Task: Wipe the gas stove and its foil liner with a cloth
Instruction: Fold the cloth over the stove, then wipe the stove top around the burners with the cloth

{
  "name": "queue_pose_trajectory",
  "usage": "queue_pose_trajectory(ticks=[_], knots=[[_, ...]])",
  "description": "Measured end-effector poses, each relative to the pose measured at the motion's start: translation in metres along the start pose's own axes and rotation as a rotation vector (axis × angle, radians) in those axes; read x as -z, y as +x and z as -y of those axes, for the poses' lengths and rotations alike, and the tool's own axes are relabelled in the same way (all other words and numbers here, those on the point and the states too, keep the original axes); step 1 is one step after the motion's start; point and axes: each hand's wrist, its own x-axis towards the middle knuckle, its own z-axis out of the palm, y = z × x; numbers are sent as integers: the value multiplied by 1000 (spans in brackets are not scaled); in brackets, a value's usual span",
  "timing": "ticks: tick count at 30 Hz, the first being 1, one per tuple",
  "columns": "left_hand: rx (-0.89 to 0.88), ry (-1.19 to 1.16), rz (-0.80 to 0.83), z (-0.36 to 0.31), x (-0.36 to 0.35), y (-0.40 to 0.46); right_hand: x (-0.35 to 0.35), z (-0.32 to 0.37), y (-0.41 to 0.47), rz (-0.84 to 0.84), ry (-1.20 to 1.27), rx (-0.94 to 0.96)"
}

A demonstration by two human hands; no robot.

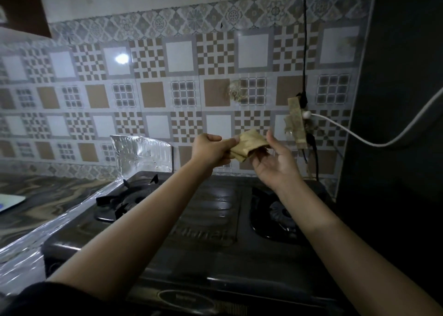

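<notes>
- The cloth [248, 145], a folded tan-yellow rag, is held up in the air between both hands, above the back edge of the stove and in front of the tiled wall [153, 95].
- The left hand [212, 149] grips the cloth's left end, thumb on top and fingers curled underneath it.
- The right hand [275, 158] is palm-up with fingers loosely spread; its fingertips touch the right side of the cloth, and the cloth's lower fold lies over them. Whether those fingers pinch the cloth or only support it cannot be told.
- The gas stove [211, 222] is dark, with two burners; it sits below both forearms and fills the lower middle of the view.
- The left burner [124, 202] has a black pan support over it; the right burner [279, 214] sits in a dark round well.
- The foil liner [28, 246] lies shiny and wrinkled along the stove's left side, and a sheet of it stands up against the wall behind the left burner.
- A marble-patterned counter [48, 196] runs to the left of the foil, with a pale flat item at the far left edge, too cropped to identify.
- On the wall to the right, a black cord [305, 40] hangs down to a taped patch, and a white cable [383, 141] runs from there off to the right.
- A dark tall surface fills the right edge of the view.
</notes>
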Motion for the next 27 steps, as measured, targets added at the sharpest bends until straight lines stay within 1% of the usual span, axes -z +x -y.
queue_pose_trajectory(ticks=[3, 7, 11, 13, 14, 16, 17, 19, 21, 23, 24, 25, 27], knots=[[13, 48, -24, 10, 2, -15, 0, -16, -2, 39, -107, -74], [-13, 183, -100, 24, 20, -19, 2, -34, 9, 11, -261, -163], [-3, 463, -101, 45, 45, -21, 3, -45, 25, -26, -455, -277], [27, 567, -94, 59, 57, -26, 6, -56, 34, -52, -547, -341], [45, 627, -75, 65, 63, -30, 8, -62, 41, -80, -595, -355], [96, 816, -38, 79, 74, -39, 14, -75, 61, -144, -725, -350], [143, 930, -35, 86, 79, -45, 16, -80, 72, -173, -820, -319], [283, 1130, -65, 96, 89, -63, 25, -85, 97, -253, -1059, -181], [471, 1236, -64, 103, 97, -84, 33, -85, 116, -291, -1436, -5], [643, 1253, -35, 105, 103, -103, 43, -82, 131, -202, -1767, 109], [715, 1239, -25, 108, 106, -109, 49, -81, 138, -144, -1901, 121], [773, 1226, -12, 110, 110, -114, 56, -83, 143, -85, -2038, 96], [857, 1229, 37, 114, 115, -120, 68, -90, 146, 63, -2304, -52]])
